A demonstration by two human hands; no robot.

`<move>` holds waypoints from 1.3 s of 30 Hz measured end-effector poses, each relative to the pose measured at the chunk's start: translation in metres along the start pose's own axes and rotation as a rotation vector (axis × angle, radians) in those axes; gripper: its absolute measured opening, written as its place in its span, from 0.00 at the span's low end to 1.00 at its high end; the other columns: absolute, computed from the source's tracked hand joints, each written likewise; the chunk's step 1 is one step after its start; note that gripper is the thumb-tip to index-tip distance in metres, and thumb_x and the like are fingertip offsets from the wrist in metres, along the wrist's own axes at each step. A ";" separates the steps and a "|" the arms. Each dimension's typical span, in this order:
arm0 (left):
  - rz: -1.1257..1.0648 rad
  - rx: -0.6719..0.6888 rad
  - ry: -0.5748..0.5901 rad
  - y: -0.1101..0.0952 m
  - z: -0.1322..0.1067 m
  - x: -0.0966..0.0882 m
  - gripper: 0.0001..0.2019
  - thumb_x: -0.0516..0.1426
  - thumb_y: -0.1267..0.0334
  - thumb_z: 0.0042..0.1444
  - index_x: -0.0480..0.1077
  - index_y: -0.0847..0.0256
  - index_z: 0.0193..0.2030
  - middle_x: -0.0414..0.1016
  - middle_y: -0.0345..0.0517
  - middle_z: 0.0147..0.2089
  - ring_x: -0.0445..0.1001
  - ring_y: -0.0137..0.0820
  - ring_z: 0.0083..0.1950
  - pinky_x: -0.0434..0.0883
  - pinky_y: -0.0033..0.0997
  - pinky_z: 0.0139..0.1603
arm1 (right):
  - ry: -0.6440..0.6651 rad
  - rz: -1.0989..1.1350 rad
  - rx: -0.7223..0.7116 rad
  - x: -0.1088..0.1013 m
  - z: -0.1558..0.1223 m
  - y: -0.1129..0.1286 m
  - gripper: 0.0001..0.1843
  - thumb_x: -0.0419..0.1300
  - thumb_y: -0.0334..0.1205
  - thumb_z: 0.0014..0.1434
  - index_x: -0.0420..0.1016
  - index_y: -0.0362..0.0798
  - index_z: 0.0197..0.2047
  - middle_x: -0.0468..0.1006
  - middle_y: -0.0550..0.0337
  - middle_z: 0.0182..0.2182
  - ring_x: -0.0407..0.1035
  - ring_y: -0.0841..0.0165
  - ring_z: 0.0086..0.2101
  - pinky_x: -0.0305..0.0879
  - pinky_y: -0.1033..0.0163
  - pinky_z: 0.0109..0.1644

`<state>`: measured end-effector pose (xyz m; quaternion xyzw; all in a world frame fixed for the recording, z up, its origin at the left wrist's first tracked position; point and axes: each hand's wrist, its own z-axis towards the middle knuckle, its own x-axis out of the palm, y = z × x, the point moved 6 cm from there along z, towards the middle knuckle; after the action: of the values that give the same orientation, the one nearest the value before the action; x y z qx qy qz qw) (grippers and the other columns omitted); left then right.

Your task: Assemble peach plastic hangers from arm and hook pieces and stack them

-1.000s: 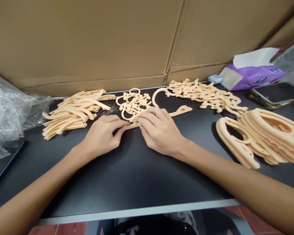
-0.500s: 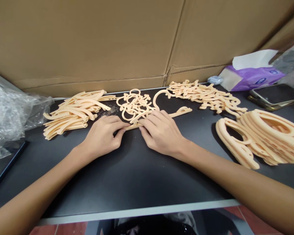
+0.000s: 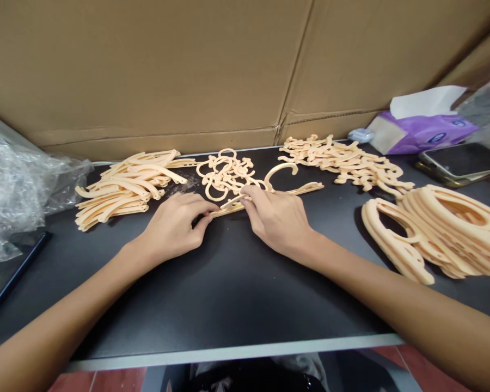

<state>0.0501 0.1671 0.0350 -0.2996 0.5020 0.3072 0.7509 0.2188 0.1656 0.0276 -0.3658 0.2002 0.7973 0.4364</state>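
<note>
A peach-coloured plastic clothes hanger (image 3: 306, 188) lies in front of me at the middle of the black table, its hook curving up to the right. My left hand (image 3: 177, 222) pinches its left end between thumb and forefinger. Across its middle, my right hand (image 3: 275, 218) is closed on the hanger with bent fingers, hiding part of it. Just behind my hands sits a tangle of hanger hooks (image 3: 224, 173). Left of it is a pile of curved hanger arms (image 3: 133, 182).
Small wavy hanger pieces (image 3: 347, 163) are heaped at the back right. Nested hanger bodies (image 3: 445, 234) are stacked at the right. Behind them are a phone (image 3: 465, 160) and a purple tissue pack (image 3: 428, 128). Clear plastic wrap (image 3: 20, 185) lies left. Cardboard (image 3: 159, 71) stands along the back.
The hanger's hook has tipped lower and to the right. My right hand has shifted slightly right along the hanger; my left hand keeps its pinch on the left end.
</note>
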 end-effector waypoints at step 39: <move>-0.757 -0.316 0.221 0.024 0.010 -0.029 0.08 0.66 0.60 0.51 0.81 0.56 0.39 0.84 0.42 0.36 0.81 0.32 0.36 0.78 0.27 0.38 | 0.315 0.267 -0.149 0.008 0.002 0.023 0.13 0.52 0.33 0.69 0.78 0.42 0.42 0.80 0.49 0.40 0.68 0.60 0.42 0.60 0.56 0.48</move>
<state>0.0285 0.1852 0.0618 -0.6054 0.3807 0.0491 0.6972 0.1956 0.1585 0.0230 -0.4874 0.2533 0.7936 0.2618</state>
